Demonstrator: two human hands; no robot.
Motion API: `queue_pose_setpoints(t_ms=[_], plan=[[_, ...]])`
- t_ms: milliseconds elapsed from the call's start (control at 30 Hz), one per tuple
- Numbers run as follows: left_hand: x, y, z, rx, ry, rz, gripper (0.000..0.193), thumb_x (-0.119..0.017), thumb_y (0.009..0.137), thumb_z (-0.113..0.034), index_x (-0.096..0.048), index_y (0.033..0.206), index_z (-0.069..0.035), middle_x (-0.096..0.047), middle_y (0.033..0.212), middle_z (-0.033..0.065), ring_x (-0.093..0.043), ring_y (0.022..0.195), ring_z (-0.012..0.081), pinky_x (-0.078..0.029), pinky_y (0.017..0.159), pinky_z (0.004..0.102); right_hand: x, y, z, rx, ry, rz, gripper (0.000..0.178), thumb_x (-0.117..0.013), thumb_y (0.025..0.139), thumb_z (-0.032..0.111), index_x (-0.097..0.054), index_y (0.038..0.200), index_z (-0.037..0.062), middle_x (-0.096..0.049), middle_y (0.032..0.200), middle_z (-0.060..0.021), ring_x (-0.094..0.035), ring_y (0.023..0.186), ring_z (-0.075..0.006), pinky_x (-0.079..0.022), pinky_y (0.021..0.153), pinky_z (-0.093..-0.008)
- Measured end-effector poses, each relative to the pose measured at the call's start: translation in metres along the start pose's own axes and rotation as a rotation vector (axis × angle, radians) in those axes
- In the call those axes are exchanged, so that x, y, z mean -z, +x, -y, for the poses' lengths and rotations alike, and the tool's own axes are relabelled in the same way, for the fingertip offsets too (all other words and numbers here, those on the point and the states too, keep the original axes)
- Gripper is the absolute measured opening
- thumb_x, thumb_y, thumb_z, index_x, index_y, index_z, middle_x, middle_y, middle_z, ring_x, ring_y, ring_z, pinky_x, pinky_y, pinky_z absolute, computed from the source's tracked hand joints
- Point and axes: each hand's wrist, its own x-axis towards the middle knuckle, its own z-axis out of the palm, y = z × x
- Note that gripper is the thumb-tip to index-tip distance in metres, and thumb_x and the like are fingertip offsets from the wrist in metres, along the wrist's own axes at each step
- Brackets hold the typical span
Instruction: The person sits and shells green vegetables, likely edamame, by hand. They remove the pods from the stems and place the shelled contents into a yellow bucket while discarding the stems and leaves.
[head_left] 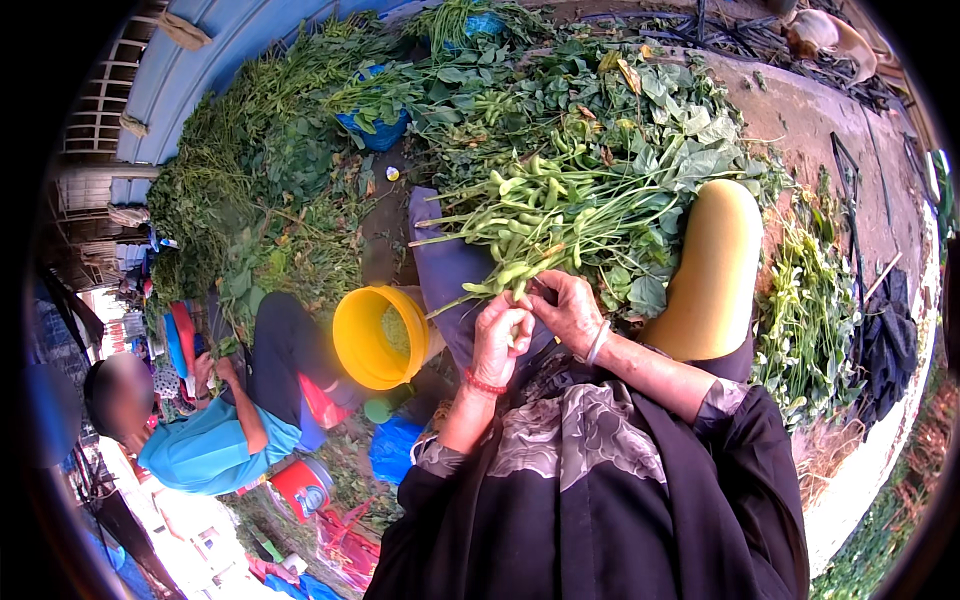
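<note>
My left hand (500, 338) and my right hand (570, 312) meet in front of my lap, fingertips pinched together on a green bean pod (515, 272) at the near edge of a bunch. Fingers hide part of that pod, and I cannot tell whether it is still joined to its stem. The bunch of pod-bearing bean stalks (550, 200) lies across my lap, cut stems pointing left. Just left of my hands stands a yellow bucket (352, 340) with loose pale green pods inside.
Heaped bean plants (260, 150) spread along the far side, with a blue basket (378, 128) among them. More stalks (800, 310) lie at the right. A person in a blue shirt (215, 450) sits at left, near a red bucket (300, 488). An animal (832, 38) is at far right.
</note>
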Motion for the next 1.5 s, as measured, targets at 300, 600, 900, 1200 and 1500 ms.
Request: queue_pose_setpoints(t_ms=[300,600,900,1200,1500], plan=[[-0.009,-0.007,0.002,-0.084,0.066,-0.237,0.018,-0.046,0.089,-0.013,-0.056,0.101,-0.004,-0.051,0.066,-0.0002,-0.039,0.046,0.0037,-0.027,0.038,0.0157,0.005,-0.003,0.002,-0.224,0.278,0.043,0.023,-0.062,0.080,0.020,-0.059,0.072,-0.0016,-0.049,0.055,0.0010,-0.040,0.054,-0.0049,-0.035,0.049,-0.0242],[-0.009,0.009,0.019,-0.022,0.292,-0.088,0.016,-0.051,0.087,-0.011,-0.056,0.100,-0.003,-0.051,0.066,-0.0034,-0.042,0.049,0.0022,-0.029,0.041,0.0157,0.013,0.000,-0.003,-0.259,0.062,-0.045,0.024,-0.067,0.068,0.020,-0.057,0.074,-0.0004,-0.057,0.063,-0.0086,-0.053,0.057,-0.0156,-0.044,0.055,-0.0307],[0.014,-0.001,0.046,0.167,-0.055,0.023,0.024,-0.051,0.091,-0.023,-0.056,0.108,-0.008,-0.050,0.074,-0.0043,-0.040,0.055,0.0016,-0.025,0.041,0.0137,0.019,0.000,0.005,-0.036,0.102,-0.063,0.020,-0.064,0.073,0.011,-0.047,0.071,0.0016,-0.044,0.056,0.0001,-0.040,0.051,-0.0095,-0.036,0.046,-0.0272],[0.023,0.018,0.066,0.221,-0.223,0.166,0.024,-0.047,0.092,-0.025,-0.054,0.104,-0.006,-0.056,0.072,0.0051,-0.043,0.049,0.0055,-0.026,0.035,0.0138,0.026,0.005,-0.039,-0.191,0.561,0.060,0.013,-0.062,0.082,0.010,-0.051,0.080,0.0027,-0.054,0.076,-0.0042,-0.050,0.064,-0.0120,-0.044,0.055,-0.0253],[0.053,0.043,0.081,-0.205,0.342,0.240,0.025,-0.049,0.090,-0.028,-0.055,0.105,-0.008,-0.054,0.070,0.0009,-0.045,0.052,0.0077,-0.033,0.041,0.0169,0.027,0.002,-0.010,-0.085,0.515,0.078,0.015,-0.065,0.079,0.012,-0.055,0.082,0.0023,-0.056,0.075,-0.0048,-0.050,0.065,-0.0139,-0.043,0.057,-0.0264]])
